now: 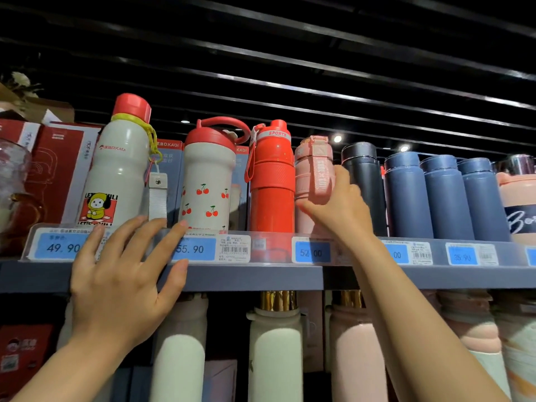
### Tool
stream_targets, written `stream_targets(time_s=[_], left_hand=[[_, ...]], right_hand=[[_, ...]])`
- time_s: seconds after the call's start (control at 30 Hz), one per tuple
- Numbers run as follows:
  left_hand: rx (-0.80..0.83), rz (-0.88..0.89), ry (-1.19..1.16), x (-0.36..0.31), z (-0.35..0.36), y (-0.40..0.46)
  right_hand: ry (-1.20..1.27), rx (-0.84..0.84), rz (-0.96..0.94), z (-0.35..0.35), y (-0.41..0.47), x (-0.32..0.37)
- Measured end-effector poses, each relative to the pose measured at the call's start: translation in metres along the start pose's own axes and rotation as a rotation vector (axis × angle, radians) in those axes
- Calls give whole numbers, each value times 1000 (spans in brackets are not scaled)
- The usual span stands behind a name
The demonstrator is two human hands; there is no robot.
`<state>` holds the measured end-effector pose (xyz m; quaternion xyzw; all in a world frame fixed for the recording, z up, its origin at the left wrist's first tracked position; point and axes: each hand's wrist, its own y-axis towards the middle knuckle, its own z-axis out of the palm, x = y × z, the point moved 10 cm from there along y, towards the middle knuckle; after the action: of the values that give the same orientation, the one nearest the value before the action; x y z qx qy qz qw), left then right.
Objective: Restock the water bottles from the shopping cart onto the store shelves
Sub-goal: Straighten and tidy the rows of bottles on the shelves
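Observation:
A pink water bottle [311, 169] with a pink strap stands on the top shelf [249, 275] between a red sports bottle [271, 181] and a dark bottle [362, 169]. My right hand [339, 207] reaches up and grips the pink bottle's lower body, fingers round it. My left hand [124, 274] is spread with straight fingers against the shelf's front edge and price strip, below a white cartoon bottle [119, 169] and a white cherry-print bottle [207, 181]. The shopping cart is out of view.
Several navy bottles [441, 195] fill the shelf to the right, then a peach bottle [519, 204]. Red boxes [58, 169] stand at the left. Blue price tags [191, 249] line the shelf front. White and pink bottles [275, 352] fill the lower shelf.

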<state>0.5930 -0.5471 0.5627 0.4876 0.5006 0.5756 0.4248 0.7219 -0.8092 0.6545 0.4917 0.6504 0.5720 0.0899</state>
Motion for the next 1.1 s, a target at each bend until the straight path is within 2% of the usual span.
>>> stream_targets(time_s=[0.2, 0.33, 0.57, 0.77, 0.83, 0.9, 0.93, 1.0, 1.1], left_hand=[[-28, 16, -22, 0, 0, 0], [-23, 16, -17, -1, 0, 1], [-24, 24, 4, 0, 2, 0], [-39, 17, 20, -2, -2, -1], [-30, 17, 20, -2, -2, -1], [-21, 9, 18, -1, -1, -1], [-17, 6, 21, -2, 0, -1], [-8, 7, 23, -1, 0, 0], [10, 5, 19, -1, -1, 0]], right_hand=[[-12, 73, 138, 20, 7, -17], [-12, 57, 100, 17, 8, -14], [-179, -40, 82, 2, 4, -13], [-229, 6, 111, 3, -4, -10], [-231, -78, 60, -14, -12, -1], [-159, -266, -115, -39, -26, 26], [-72, -300, -187, -43, -32, 40], [65, -173, -216, -24, -33, 59], [39, 75, -146, 25, -29, 66]])
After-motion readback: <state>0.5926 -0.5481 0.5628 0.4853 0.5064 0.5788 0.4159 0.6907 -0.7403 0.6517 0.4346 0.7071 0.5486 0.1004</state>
